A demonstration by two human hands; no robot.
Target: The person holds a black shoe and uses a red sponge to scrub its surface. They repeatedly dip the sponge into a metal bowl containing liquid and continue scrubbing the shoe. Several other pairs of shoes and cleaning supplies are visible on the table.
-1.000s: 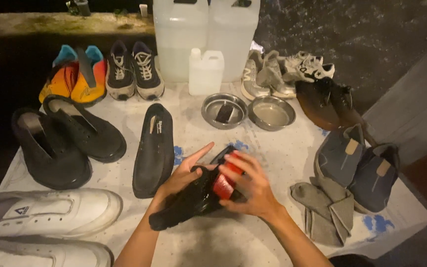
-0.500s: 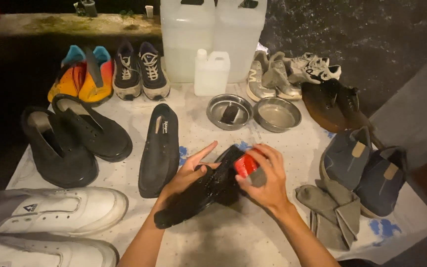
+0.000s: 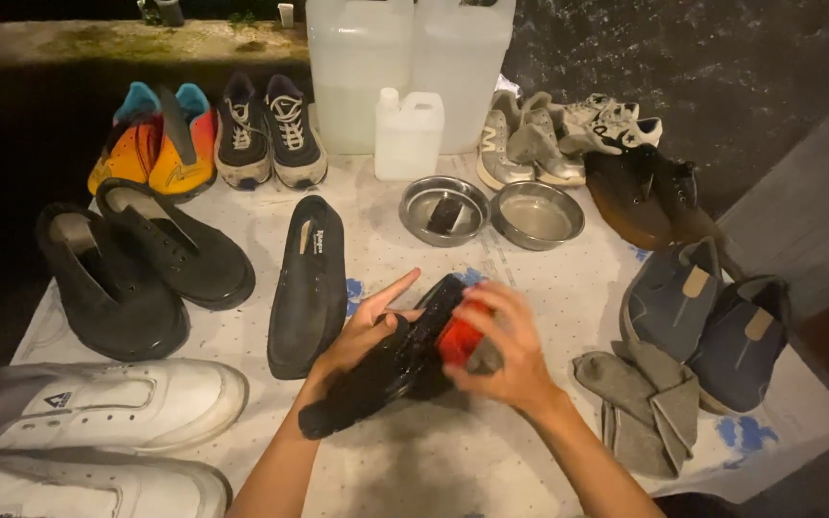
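Table (image 3: pixel 549 288) crowded with shoes | left hand (image 3: pixel 362 331) clamps black shoe (image 3: pixel 386 360) | right hand (image 3: pixel 501 350) grips red brush (image 3: pixel 458 336)

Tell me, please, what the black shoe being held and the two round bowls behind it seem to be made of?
The black shoe looks like rubber or a coated synthetic: its dark surface shines wetly. The material stays uncertain. The two round bowls look like stainless steel: silvery, with bright reflections along the rims.
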